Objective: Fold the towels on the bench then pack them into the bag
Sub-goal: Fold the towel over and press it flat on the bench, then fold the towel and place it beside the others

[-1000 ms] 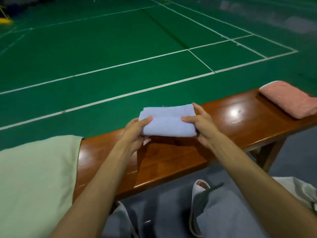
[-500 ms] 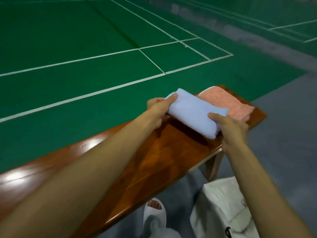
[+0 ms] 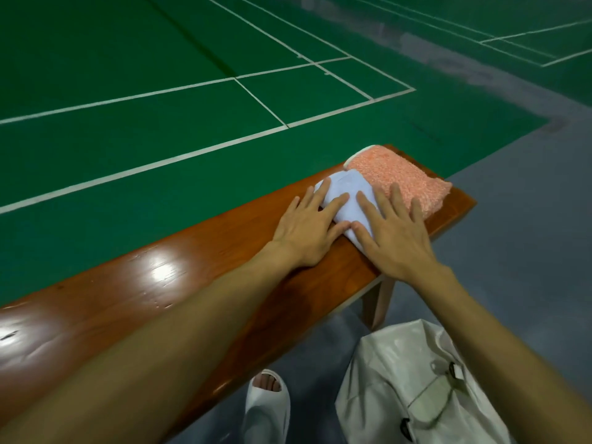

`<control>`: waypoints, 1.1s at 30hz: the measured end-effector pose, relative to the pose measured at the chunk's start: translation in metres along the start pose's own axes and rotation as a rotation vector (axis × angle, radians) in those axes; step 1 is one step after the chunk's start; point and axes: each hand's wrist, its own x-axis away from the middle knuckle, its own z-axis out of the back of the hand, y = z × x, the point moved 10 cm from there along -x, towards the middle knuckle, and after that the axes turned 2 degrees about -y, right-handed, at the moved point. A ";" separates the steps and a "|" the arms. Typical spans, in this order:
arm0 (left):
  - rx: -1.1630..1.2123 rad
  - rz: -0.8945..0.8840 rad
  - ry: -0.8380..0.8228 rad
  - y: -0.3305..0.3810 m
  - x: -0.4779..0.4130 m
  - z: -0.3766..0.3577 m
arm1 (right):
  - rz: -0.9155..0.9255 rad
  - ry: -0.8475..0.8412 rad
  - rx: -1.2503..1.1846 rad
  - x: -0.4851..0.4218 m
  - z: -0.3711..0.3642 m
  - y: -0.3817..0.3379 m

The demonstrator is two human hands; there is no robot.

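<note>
The folded light blue towel (image 3: pixel 347 200) lies near the right-hand end of the wooden bench (image 3: pixel 160 283). Its long axis runs across the bench's width, from the far edge by the green court floor (image 3: pixel 160 75) toward the near edge. Just beside it on the end side is a folded salmon-pink towel (image 3: pixel 403 179), which lies the same way. The two touch along their long sides, though we cannot tell whether one overlaps the other.

The blue towel looks smooth and pale, a compact narrow rectangle with a rounded far corner, while the pink one is nubbly and thicker, with a white edge at its far corner.

Both hands lie flat on the blue towel with fingers straight and spread, gripping nothing. The left hand (image 3: pixel 307 229) has its palm on the bench and its fingers on the towel's left side. The right hand (image 3: pixel 394 232) covers the near right part, its outer fingers reaching over the pink towel's edge.

Much of the blue towel is hidden under the hands — we see only its far part and a strip between the thumbs. On the grey floor below, a white bag (image 3: pixel 410 379) is cut off by the frame's bottom edge, its opening hard to make out — beside it is a white slipper (image 3: pixel 266 408).
</note>
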 end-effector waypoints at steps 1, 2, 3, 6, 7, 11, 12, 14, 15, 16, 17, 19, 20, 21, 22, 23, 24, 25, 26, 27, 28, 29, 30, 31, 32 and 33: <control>-0.010 0.008 -0.005 -0.001 -0.002 -0.001 | -0.006 -0.012 0.001 -0.003 -0.001 0.003; -0.022 0.012 -0.015 0.000 -0.003 -0.001 | -0.013 -0.027 -0.001 -0.005 -0.002 0.005; -0.036 0.017 -0.029 0.000 -0.002 -0.002 | -0.020 -0.041 -0.004 -0.006 -0.004 0.004; -0.065 0.024 -0.053 0.000 0.006 0.005 | -0.032 -0.062 -0.030 -0.002 -0.001 -0.001; -0.071 0.019 -0.045 0.000 0.014 0.011 | -0.032 -0.050 -0.037 0.001 0.005 -0.003; -0.126 -0.005 0.029 -0.011 0.059 0.043 | 0.021 0.019 -0.060 0.016 0.035 -0.028; -0.144 0.002 0.036 -0.018 0.074 0.051 | 0.048 0.029 -0.069 0.021 0.040 -0.041; -0.173 0.032 0.038 -0.035 0.110 0.067 | 0.113 0.040 -0.088 0.029 0.050 -0.077; -0.184 0.050 0.037 -0.045 0.131 0.075 | 0.149 0.037 -0.094 0.033 0.054 -0.098; -0.200 0.075 0.038 -0.057 0.156 0.084 | 0.193 0.031 -0.099 0.039 0.059 -0.125; -0.215 0.102 0.043 -0.070 0.182 0.094 | 0.243 0.027 -0.100 0.046 0.064 -0.154; -0.236 0.162 0.055 -0.098 0.235 0.112 | 0.337 0.005 -0.113 0.058 0.070 -0.212; -0.245 0.198 0.062 -0.111 0.264 0.121 | 0.377 -0.018 -0.128 0.065 0.072 -0.243; -0.255 0.236 0.071 -0.125 0.294 0.130 | 0.416 -0.038 -0.144 0.073 0.074 -0.274; -0.269 0.273 0.083 -0.139 0.326 0.140 | 0.458 -0.057 -0.162 0.081 0.075 -0.307; -0.276 0.307 0.091 -0.152 0.354 0.147 | 0.498 -0.075 -0.183 0.090 0.075 -0.337; -0.278 0.348 0.098 -0.166 0.384 0.154 | 0.539 -0.099 -0.206 0.099 0.076 -0.368; -0.278 0.398 0.108 -0.183 0.420 0.162 | 0.585 -0.124 -0.230 0.111 0.076 -0.404; -0.279 0.452 0.117 -0.200 0.455 0.169 | 0.623 -0.155 -0.256 0.124 0.076 -0.439; -0.280 0.510 0.118 -0.218 0.490 0.176 | 0.666 -0.186 -0.286 0.137 0.075 -0.475; -0.278 0.574 0.111 -0.236 0.527 0.181 | 0.706 -0.217 -0.314 0.151 0.073 -0.512; -0.273 0.636 0.105 -0.251 0.562 0.185 | 0.746 -0.245 -0.339 0.167 0.072 -0.547; -0.268 0.692 0.108 -0.265 0.595 0.188 | 0.772 -0.274 -0.361 0.183 0.070 -0.579; -0.259 0.749 0.112 -0.277 0.628 0.190 | 0.793 -0.290 -0.390 0.199 0.071 -0.606; -0.248 0.816 0.119 -0.291 0.662 0.192 | 0.793 -0.303 -0.427 0.214 0.073 -0.633; -0.232 0.881 0.129 -0.304 0.690 0.192 | 0.770 -0.300 -0.477 0.224 0.075 -0.650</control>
